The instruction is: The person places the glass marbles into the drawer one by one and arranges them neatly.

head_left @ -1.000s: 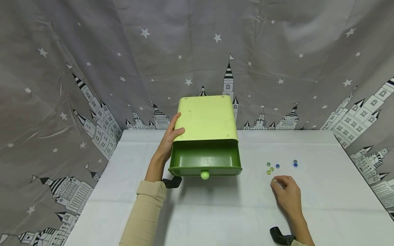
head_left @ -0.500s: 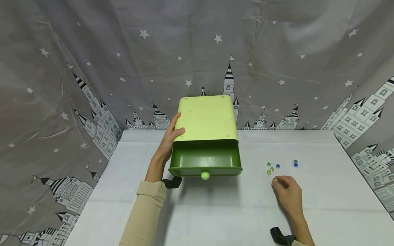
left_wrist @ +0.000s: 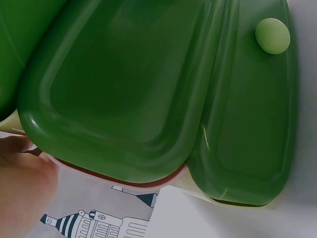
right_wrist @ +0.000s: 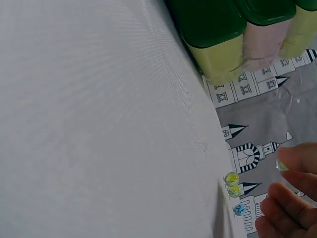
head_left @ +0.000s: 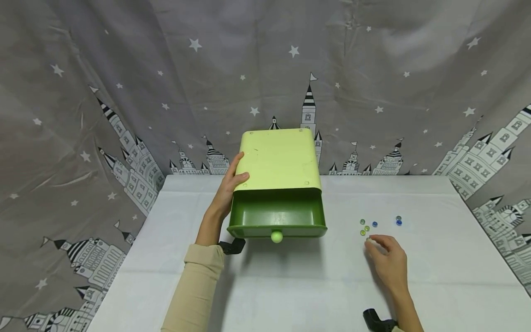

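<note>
My left hand (head_left: 227, 189) rests against the left side of a small drawer unit (head_left: 280, 159) with a light yellow-green top, its thumb over the top's front corner. The other left fingers are partly hidden behind that side. The unit's top green drawer (head_left: 277, 213) is pulled out, with a round light green knob (head_left: 276, 237). At the right, my right hand (head_left: 389, 263) pinches a small glass marble (right_wrist: 281, 165) between thumb and index finger. Just beyond it lie green-yellow marbles (head_left: 367, 228) and a blue marble (head_left: 374, 224).
Two more marbles (head_left: 398, 222) lie touching or nearly so, farther right. Lower pink and yellow tiers (right_wrist: 267, 42) of the unit show in the right wrist view. A white cloth (head_left: 290, 295) covers the table, and a grey castle-print curtain (head_left: 265, 60) hangs behind it.
My right hand has shifted very slightly away from me with the pinched marble. The left hand, the drawer unit and the loose marbles stay where they were.
</note>
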